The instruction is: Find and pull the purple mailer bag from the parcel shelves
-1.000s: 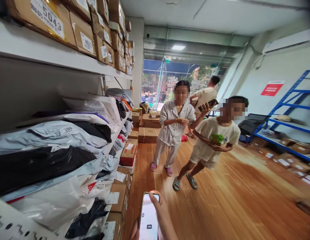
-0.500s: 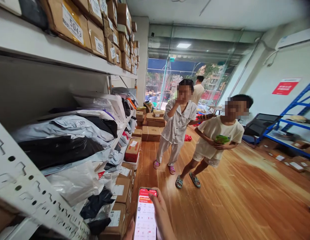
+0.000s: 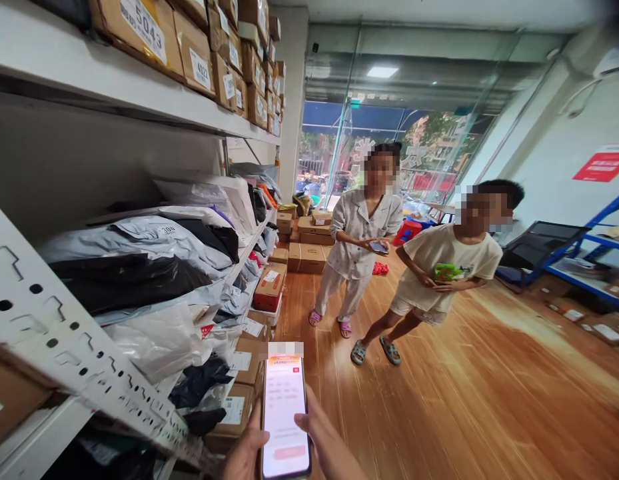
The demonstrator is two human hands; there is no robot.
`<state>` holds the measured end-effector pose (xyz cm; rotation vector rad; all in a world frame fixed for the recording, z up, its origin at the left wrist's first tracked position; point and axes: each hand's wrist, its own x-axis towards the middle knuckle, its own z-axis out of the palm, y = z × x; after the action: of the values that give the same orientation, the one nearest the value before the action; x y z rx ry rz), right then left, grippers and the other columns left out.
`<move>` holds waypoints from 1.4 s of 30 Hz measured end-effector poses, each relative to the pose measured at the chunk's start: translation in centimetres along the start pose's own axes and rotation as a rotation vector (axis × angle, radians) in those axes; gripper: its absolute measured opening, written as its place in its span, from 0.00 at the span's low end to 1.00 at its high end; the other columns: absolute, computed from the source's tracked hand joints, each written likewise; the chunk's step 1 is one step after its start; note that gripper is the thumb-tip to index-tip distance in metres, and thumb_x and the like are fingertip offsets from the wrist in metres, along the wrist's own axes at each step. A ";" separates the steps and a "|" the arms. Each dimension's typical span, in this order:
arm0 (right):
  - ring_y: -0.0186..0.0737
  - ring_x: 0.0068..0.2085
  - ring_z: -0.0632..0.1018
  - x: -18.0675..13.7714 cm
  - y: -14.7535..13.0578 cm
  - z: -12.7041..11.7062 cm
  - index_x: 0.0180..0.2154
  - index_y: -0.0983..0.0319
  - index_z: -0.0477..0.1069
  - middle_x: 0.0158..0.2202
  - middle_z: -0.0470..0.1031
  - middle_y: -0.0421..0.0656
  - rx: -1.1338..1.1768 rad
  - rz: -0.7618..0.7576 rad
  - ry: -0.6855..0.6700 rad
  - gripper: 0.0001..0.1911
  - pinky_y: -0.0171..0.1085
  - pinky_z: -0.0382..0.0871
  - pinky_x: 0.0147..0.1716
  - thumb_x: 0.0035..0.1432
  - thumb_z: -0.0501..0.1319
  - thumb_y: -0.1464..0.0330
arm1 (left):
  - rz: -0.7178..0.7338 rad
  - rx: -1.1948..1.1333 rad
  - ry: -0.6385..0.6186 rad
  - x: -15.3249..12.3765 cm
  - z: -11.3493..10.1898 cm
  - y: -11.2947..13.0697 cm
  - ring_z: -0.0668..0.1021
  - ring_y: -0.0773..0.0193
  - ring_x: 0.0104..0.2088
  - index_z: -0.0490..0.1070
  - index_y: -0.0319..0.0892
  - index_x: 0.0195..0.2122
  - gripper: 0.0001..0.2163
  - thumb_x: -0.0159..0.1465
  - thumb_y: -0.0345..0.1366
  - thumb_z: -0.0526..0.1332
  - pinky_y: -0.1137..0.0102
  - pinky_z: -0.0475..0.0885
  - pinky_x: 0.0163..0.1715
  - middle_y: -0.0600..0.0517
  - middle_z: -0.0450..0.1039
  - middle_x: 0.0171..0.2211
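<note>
Phone [image 3: 284, 417] held in both hands, bottom centre of frame
Slim dark-edged slab, upright, screen lit: orange-red header strip, pale pink-white page, 1 pink button low down. Left hand [image 3: 244, 453] wraps its lower left edge, right hand [image 3: 326, 447] closed on the right edge, thumb on the rim. Parcel shelf [image 3: 114, 77] fills left of frame

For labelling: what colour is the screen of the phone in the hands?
The phone screen is mostly white with an orange top band; head view.
</note>
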<state>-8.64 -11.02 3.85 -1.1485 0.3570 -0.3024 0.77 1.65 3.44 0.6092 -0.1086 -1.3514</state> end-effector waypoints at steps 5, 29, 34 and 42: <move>0.49 0.49 0.72 -1.4 -0.9 0.7 0.55 0.60 0.60 0.48 0.75 0.42 0.045 0.007 0.063 0.33 0.43 0.63 0.46 0.42 0.55 0.69 | -0.055 0.242 0.041 -0.3 2.6 0.8 0.78 0.54 0.40 0.26 0.51 0.64 0.47 0.48 0.23 0.55 0.72 0.71 0.23 0.45 0.71 0.50; 0.51 0.55 0.68 -0.3 2.5 -0.6 0.56 0.56 0.58 0.54 0.70 0.45 0.168 -0.059 0.089 0.35 0.48 0.60 0.54 0.46 0.64 0.63 | -0.019 0.203 0.053 0.5 2.3 0.7 0.75 0.51 0.45 0.19 0.47 0.63 0.46 0.53 0.30 0.54 0.72 0.70 0.22 0.42 0.66 0.55; 0.49 0.47 0.74 0.4 2.4 0.2 0.54 0.58 0.60 0.48 0.74 0.47 0.133 -0.048 0.148 0.35 0.45 0.66 0.45 0.46 0.66 0.56 | -0.083 0.375 0.168 0.5 2.2 0.7 0.77 0.61 0.33 0.20 0.45 0.64 0.49 0.46 0.23 0.53 0.74 0.67 0.22 0.43 0.69 0.52; 0.35 0.23 0.70 1.7 -0.5 0.9 0.29 0.62 0.71 0.21 0.74 0.39 0.180 -0.037 0.339 0.22 0.33 0.61 0.23 0.45 0.64 0.49 | -0.160 0.383 0.218 0.3 1.5 0.4 0.74 0.67 0.24 0.30 0.47 0.65 0.47 0.45 0.24 0.53 0.74 0.65 0.22 0.51 0.76 0.39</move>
<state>-6.72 -11.17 4.46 -0.9270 0.5946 -0.5540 0.62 0.86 4.83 1.1036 -0.1459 -1.4193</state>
